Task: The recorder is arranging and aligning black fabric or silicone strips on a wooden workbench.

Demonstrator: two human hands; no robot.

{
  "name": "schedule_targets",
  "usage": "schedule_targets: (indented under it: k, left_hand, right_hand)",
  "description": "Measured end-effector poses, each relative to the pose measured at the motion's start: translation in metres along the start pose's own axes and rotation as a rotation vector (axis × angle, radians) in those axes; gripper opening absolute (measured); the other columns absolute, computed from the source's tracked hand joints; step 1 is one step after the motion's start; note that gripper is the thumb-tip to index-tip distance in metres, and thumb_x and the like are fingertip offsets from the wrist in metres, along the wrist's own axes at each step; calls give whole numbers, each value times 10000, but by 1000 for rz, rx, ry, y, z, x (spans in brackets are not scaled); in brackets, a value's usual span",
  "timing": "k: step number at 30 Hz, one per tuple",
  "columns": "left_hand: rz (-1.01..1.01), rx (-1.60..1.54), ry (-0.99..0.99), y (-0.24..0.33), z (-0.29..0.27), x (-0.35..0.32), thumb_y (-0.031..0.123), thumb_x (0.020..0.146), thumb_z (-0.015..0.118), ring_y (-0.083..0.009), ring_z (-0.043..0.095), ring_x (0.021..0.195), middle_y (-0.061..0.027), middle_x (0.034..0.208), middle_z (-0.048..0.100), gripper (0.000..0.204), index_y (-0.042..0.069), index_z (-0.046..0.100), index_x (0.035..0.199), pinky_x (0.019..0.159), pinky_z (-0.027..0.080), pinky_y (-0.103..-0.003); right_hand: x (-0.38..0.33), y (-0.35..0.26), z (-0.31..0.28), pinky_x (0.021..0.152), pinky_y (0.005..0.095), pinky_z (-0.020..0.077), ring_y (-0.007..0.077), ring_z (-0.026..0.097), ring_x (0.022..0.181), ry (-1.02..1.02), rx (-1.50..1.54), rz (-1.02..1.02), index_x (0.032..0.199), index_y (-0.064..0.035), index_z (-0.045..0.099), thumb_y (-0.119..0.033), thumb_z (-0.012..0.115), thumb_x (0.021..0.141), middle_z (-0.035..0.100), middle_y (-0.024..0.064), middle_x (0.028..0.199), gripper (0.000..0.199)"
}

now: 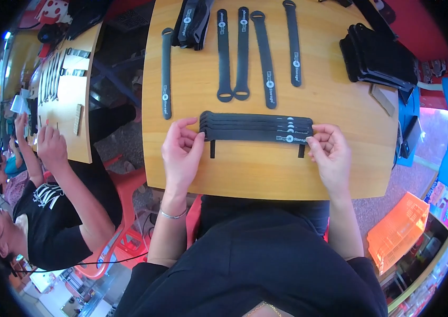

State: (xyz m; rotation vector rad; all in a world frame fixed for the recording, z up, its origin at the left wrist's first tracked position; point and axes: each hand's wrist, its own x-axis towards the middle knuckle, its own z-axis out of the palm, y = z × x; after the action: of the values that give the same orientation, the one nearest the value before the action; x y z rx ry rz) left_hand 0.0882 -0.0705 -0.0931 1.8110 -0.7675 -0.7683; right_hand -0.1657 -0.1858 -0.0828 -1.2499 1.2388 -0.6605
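Note:
A fanned stack of several black cable straps (255,127) lies crosswise near the table's front edge, white printing toward its right end. At the left end, my left hand (180,150) has its thumb and fingers closed on the straps. My right hand (331,156) pinches the opposite end between thumb and fingers. Two short black strips stick out from beneath the stack, a left strip (213,150) and a right strip (301,151). Beyond it single straps lie lengthwise, among them a far-left strap (167,74) and a far-right strap (292,45).
On the wooden table (266,177), a bundle of straps (192,24) lies at the back and a black pile (377,55) at the back right. An orange basket (399,230) stands right of the table. At left, a co-worker (60,211) sits at another table (84,127).

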Motion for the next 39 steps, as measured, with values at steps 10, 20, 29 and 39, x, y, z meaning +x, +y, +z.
schedule_targets:
  k: [10, 20, 29, 39]
  left_hand:
    - [-31, -29, 0, 0, 0, 0, -64, 821, 597, -22, 484, 586, 10, 720, 525, 272, 5, 544, 1079, 524, 386, -156]
    - [-34, -19, 2, 0, 0, 0, -69, 819, 592, -17, 484, 576, 11, 714, 525, 285, 12, 542, 1087, 513, 378, -151]
    - [-18, 8, 8, -1, 1, 1, -73, 816, 595, -15, 481, 568, 14, 715, 523, 283, 16, 545, 1080, 511, 378, -150]
    - [-35, -15, 16, -2, 1, 1, -76, 811, 604, -11, 483, 568, 18, 703, 524, 267, 10, 552, 1059, 505, 377, -144]
  right_hand:
    - [1, 2, 3, 530, 166, 467, 28, 540, 619, 33, -24, -10, 1046, -11, 560, 8, 637, 833, 553, 2, 780, 228]
    - [1, 2, 6, 491, 174, 452, 36, 541, 578, 76, -47, -47, 949, -17, 492, 10, 645, 828, 542, 11, 754, 198]
    - [1, -1, 6, 482, 187, 447, 52, 550, 562, 81, -81, -15, 889, -20, 429, 10, 648, 826, 551, 27, 714, 230]
    - [3, 0, 6, 460, 197, 440, 62, 559, 535, 94, -124, -49, 869, -19, 419, 15, 653, 817, 560, 37, 679, 242]
